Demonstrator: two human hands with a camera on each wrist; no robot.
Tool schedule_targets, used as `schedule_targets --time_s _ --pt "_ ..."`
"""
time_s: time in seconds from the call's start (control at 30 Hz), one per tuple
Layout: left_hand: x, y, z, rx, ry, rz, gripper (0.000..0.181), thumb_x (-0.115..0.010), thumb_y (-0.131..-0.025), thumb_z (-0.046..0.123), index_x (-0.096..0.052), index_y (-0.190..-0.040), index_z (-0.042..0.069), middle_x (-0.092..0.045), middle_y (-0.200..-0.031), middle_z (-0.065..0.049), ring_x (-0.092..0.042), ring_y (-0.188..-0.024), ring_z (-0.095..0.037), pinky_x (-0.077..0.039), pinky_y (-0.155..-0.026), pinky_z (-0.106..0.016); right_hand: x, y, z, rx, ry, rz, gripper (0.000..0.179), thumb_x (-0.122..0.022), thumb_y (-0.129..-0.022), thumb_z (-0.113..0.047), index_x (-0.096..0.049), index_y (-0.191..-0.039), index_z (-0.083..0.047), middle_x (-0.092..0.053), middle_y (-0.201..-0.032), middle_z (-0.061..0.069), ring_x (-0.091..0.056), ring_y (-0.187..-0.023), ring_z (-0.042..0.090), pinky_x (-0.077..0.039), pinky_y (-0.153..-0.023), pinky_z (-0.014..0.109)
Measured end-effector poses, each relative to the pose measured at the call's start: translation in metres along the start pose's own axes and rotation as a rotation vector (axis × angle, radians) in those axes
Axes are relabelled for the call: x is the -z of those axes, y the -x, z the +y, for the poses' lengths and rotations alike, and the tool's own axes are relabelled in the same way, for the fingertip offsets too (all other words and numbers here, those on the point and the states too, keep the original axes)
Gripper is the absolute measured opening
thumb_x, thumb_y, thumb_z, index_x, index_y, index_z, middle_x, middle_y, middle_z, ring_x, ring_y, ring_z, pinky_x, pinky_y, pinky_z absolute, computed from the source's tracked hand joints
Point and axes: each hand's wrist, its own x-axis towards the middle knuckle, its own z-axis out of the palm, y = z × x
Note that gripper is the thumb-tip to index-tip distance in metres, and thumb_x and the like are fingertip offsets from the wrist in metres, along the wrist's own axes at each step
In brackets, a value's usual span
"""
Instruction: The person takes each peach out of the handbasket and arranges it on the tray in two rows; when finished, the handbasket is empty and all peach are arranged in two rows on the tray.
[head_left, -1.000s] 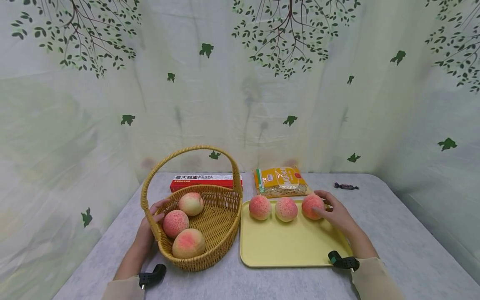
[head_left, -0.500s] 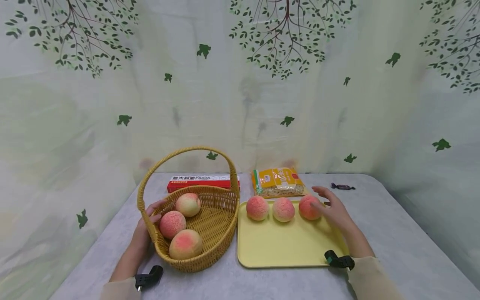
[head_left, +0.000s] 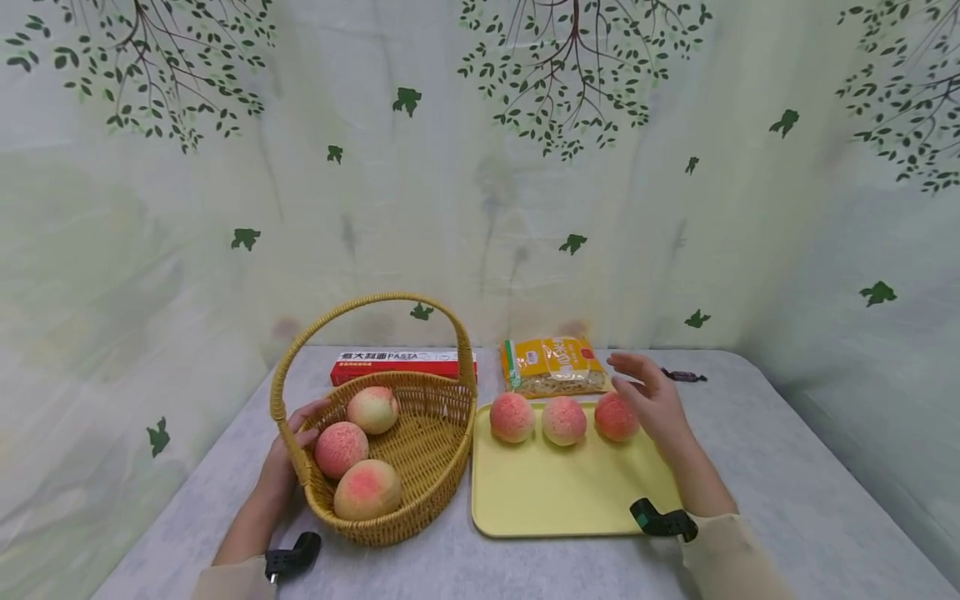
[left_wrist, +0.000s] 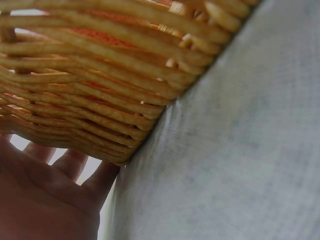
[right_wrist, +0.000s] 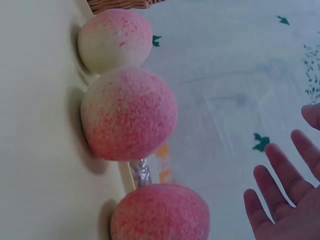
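Observation:
On the left stands a wicker basket with a tall arched handle. Inside it are a pale peach, a pink peach and a larger yellowish peach. My left hand holds the basket's left side at the rim; in the left wrist view its fingers lie along the woven outer wall. A yellow tray bears three pink peaches in a row: left, middle and right. Over the right peach, partly covering it, my right hand is raised with spread fingers and holds nothing.
Behind the basket lies a red and white pasta box. A yellow food bag sits just beyond the tray. Near the back right is a dark wrapped candy, partly behind the right hand. A leaf-patterned curtain hangs at the table's back edge.
My right hand has let go of the right peach on the tray and lifted up and away from it. The left hand stays at the basket. The head view has shifted slightly.

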Motion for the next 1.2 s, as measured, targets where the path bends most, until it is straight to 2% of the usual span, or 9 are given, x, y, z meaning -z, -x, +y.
schedule_targets --time_s 0.1,0.23,0.3,0.4,0.47,0.5,0.7,0.9,1.2 --pt "0.000 -0.001 0.001 0.002 0.000 0.002 0.051 -0.033 -0.103 0.023 -0.033 -0.152 0.011 -0.033 -0.154 -0.008 -0.040 -0.125 0.001 -0.036 -0.093 -0.007 -0.007 -0.002 -0.007 0.037 -0.040 -0.024 0.045 -0.059 -0.100 -0.026 -0.049 -0.142 -0.013 -0.054 -0.144 0.011 -0.049 -0.134 0.028 -0.039 -0.093 0.006" --pt "-0.001 -0.001 0.002 0.015 -0.003 0.001 0.051 -0.032 -0.103 0.022 -0.032 -0.153 0.012 -0.031 -0.156 -0.010 -0.039 -0.126 0.000 -0.035 -0.093 -0.007 -0.016 -0.005 -0.015 0.094 -0.069 -0.061 0.041 -0.059 -0.100 -0.022 -0.052 -0.138 -0.011 -0.057 -0.141 0.013 -0.051 -0.131 0.029 -0.041 -0.095 0.009" --pt "-0.001 -0.001 0.003 0.017 -0.003 0.000 0.051 -0.032 -0.103 0.023 -0.032 -0.153 0.012 -0.031 -0.157 -0.010 -0.038 -0.126 -0.001 -0.035 -0.093 -0.007 -0.021 -0.007 -0.020 0.119 -0.068 -0.082 0.040 -0.059 -0.100 -0.020 -0.053 -0.138 -0.009 -0.057 -0.140 0.013 -0.051 -0.131 0.030 -0.042 -0.099 0.016" --pt "0.000 -0.002 0.004 0.020 0.004 0.000 0.051 -0.032 -0.103 0.024 -0.032 -0.153 0.013 -0.030 -0.158 -0.009 -0.037 -0.127 -0.001 -0.034 -0.094 -0.007 -0.030 -0.009 -0.029 0.148 -0.041 -0.115 0.041 -0.060 -0.100 -0.021 -0.053 -0.138 -0.008 -0.057 -0.140 0.013 -0.053 -0.130 0.032 -0.045 -0.106 0.035" --pt "0.000 -0.002 0.003 0.015 0.008 0.001 0.051 -0.032 -0.103 0.024 -0.033 -0.152 0.012 -0.032 -0.156 -0.007 -0.037 -0.127 0.000 -0.034 -0.094 -0.007 -0.035 -0.010 -0.036 0.171 -0.030 -0.135 0.041 -0.060 -0.100 -0.021 -0.053 -0.137 -0.008 -0.057 -0.140 0.013 -0.053 -0.129 0.033 -0.044 -0.107 0.047" --pt "0.000 -0.002 0.003 0.011 0.010 0.002 0.051 -0.032 -0.102 0.024 -0.033 -0.152 0.012 -0.034 -0.154 -0.005 -0.038 -0.127 0.000 -0.034 -0.094 -0.007 -0.038 -0.011 -0.038 0.177 -0.027 -0.144 0.041 -0.061 -0.099 -0.021 -0.053 -0.137 -0.008 -0.057 -0.140 0.013 -0.053 -0.130 0.034 -0.044 -0.106 0.050" --pt "0.000 -0.001 0.001 0.006 0.020 0.005 0.051 -0.033 -0.102 0.022 -0.033 -0.152 0.010 -0.040 -0.144 0.005 -0.044 -0.122 0.002 -0.037 -0.093 -0.009 -0.052 -0.011 -0.046 0.204 -0.036 -0.194 0.039 -0.063 -0.098 -0.023 -0.055 -0.135 -0.011 -0.058 -0.137 0.008 -0.056 -0.127 0.030 -0.046 -0.103 0.044" --pt "0.000 -0.001 0.000 -0.002 0.022 0.010 0.050 -0.033 -0.103 0.021 -0.034 -0.151 0.009 -0.041 -0.143 0.007 -0.043 -0.123 0.001 -0.036 -0.094 -0.008 -0.064 -0.010 -0.052 0.245 -0.069 -0.256 0.039 -0.063 -0.098 -0.017 -0.055 -0.135 -0.010 -0.060 -0.134 0.012 -0.056 -0.124 0.037 -0.048 -0.101 0.047" --pt "-0.001 -0.002 0.000 0.006 0.021 0.008 0.050 -0.032 -0.103 0.021 -0.033 -0.152 0.009 -0.032 -0.155 -0.006 -0.036 -0.127 0.001 -0.033 -0.095 -0.007 -0.088 -0.010 -0.066 0.301 -0.078 -0.346 0.041 -0.066 -0.095 -0.015 -0.055 -0.135 -0.009 -0.061 -0.132 0.011 -0.058 -0.122 0.035 -0.050 -0.099 0.049"
